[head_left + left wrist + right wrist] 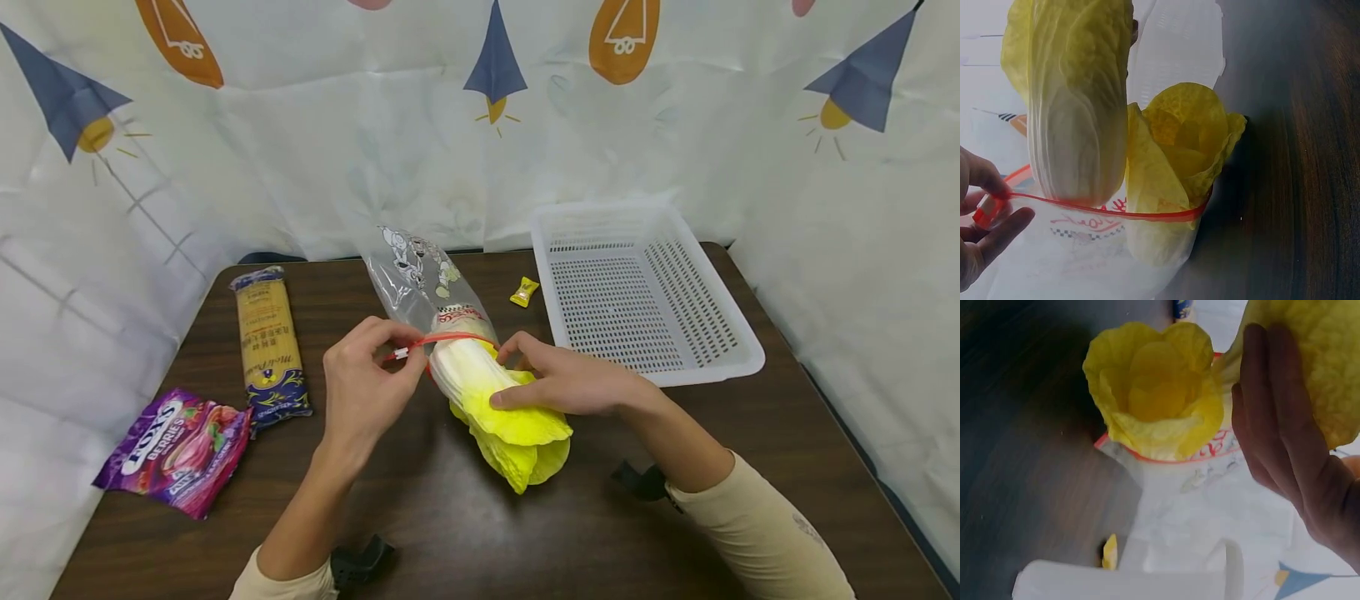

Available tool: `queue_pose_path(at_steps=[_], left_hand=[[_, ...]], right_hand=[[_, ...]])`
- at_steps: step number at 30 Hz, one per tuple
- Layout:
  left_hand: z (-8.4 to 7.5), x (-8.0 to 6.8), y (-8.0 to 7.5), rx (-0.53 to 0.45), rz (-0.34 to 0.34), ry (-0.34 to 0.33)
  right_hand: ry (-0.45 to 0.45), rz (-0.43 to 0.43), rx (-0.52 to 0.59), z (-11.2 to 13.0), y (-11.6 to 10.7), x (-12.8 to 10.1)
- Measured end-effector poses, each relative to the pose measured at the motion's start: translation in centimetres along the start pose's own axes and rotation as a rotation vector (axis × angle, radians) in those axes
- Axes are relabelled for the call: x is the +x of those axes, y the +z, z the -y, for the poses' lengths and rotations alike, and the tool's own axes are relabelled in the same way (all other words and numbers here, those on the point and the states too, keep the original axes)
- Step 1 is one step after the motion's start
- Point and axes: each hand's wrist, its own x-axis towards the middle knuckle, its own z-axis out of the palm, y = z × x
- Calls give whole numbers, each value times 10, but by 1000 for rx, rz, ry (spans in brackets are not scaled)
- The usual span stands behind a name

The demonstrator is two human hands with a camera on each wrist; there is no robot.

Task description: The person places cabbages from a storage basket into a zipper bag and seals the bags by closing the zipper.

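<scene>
A clear zip bag [393,287] with a red zip edge [453,336] and printed cartoon figures lies mid-table. My left hand [367,379] pinches the bag's red edge by its white slider [401,353]. In my right hand [573,379] is a yellow-and-white napa cabbage [1079,119], gripped by its leafy part, with its white base at the bag's mouth. A second napa cabbage [1154,387] sits partly in the bag, its leaves sticking out past the red edge. From the head view the held cabbage largely hides the second one.
A white plastic basket [551,287] stands at the back right, and a small yellow wrapped candy [524,292] lies beside it. On the left are a pack of noodles [270,342] and a purple candy bag [180,450]. White printed cloth [300,142] surrounds the dark table [480,550].
</scene>
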Motion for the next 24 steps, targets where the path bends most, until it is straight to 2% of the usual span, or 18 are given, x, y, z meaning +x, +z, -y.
queue_pose_path(at_steps=[8, 16, 20, 24], left_hand=[[1, 1, 0, -13, 10, 10], [5, 1, 2, -44, 19, 29], [5, 1, 3, -44, 28, 30], [6, 1, 4, -62, 41, 31]], right_hand=[[3, -64, 80, 6, 9, 10], [43, -132, 248, 5, 18, 23], [27, -148, 240, 3, 21, 21], [-15, -218, 131, 4, 24, 16]])
